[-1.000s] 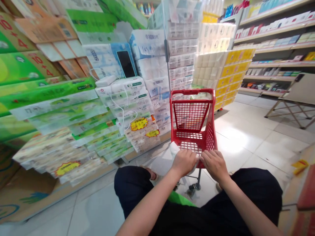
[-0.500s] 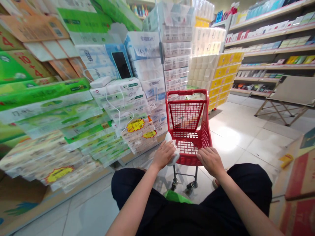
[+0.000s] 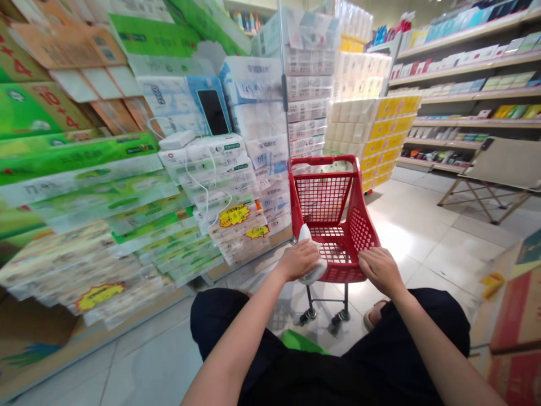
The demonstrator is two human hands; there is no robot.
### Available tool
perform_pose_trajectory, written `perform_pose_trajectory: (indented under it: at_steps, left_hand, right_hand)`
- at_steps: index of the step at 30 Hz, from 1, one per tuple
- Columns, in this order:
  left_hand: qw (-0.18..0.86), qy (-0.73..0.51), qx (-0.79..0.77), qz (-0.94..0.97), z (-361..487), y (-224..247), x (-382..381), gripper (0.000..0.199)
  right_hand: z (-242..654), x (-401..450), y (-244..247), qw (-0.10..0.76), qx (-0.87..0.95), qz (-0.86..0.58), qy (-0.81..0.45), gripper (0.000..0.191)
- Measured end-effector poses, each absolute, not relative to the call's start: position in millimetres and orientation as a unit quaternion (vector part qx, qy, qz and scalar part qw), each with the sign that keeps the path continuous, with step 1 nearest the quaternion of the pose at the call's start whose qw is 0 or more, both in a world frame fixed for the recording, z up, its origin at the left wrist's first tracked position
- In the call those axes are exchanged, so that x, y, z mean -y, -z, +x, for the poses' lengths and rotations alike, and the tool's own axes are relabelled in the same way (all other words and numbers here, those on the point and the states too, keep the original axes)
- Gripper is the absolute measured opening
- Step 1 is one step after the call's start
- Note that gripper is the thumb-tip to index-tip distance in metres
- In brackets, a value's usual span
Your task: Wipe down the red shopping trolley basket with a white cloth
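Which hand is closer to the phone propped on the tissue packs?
Left. The left hand is at the cart's near-left corner, below the phone; the right hand is further right.

The cart point(image 3: 333, 225) stands on the floor point(image 3: 422, 242) straight ahead of the knees, with the left hand point(image 3: 299, 260) and the cloth point(image 3: 310, 265) at its near left corner and the right hand point(image 3: 380, 270) at its near right. Stacked packs point(image 3: 127, 186) rise to the left (a phone point(image 3: 213, 111) leans on them); shelves point(image 3: 465, 84) and a folding chair point(image 3: 499, 169) lie right.
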State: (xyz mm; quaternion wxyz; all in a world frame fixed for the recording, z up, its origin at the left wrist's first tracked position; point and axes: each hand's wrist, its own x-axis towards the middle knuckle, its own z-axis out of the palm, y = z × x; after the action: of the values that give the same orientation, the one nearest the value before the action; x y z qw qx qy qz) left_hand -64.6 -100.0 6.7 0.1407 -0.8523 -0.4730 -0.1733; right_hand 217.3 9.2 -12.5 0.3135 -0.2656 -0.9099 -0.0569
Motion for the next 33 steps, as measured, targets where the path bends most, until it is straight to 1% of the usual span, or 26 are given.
perform_pose_trajectory:
  at_steps: [4,9,13,17,21,24,28,33]
  left_hand:
    - [0.142,0.178,0.480,-0.848,-69,-3,87,0.027]
    - [0.152,0.207,0.518,-0.816,-37,11,79,0.028]
    - [0.144,0.209,0.512,-0.821,-31,12,79,0.027]
    - [0.108,0.201,0.480,-0.847,-55,2,77,0.030]
    - [0.078,0.240,0.555,-0.793,-75,-8,63,0.037]
    - [0.058,0.292,0.611,-0.734,-66,-8,56,0.041]
    - [0.053,0.328,0.608,-0.721,-33,2,76,0.036]
    - [0.063,0.276,0.539,-0.794,-21,10,103,0.029]
  right_hand:
    - [228,-22,8,0.295,0.915,-0.264,0.072,0.026]
    - [198,12,-2,0.289,0.900,-0.309,0.110,0.027]
    - [165,43,3,0.295,0.899,-0.311,0.091,0.027]
    - [160,45,9,0.296,0.909,-0.288,0.047,0.026]
    - [161,41,9,0.310,0.903,-0.296,0.040,0.027]
    - [160,43,7,0.313,0.899,-0.302,0.045,0.026]
    - [162,44,8,0.316,0.898,-0.305,0.034,0.025]
    - [171,40,12,0.334,0.896,-0.293,0.007,0.026]
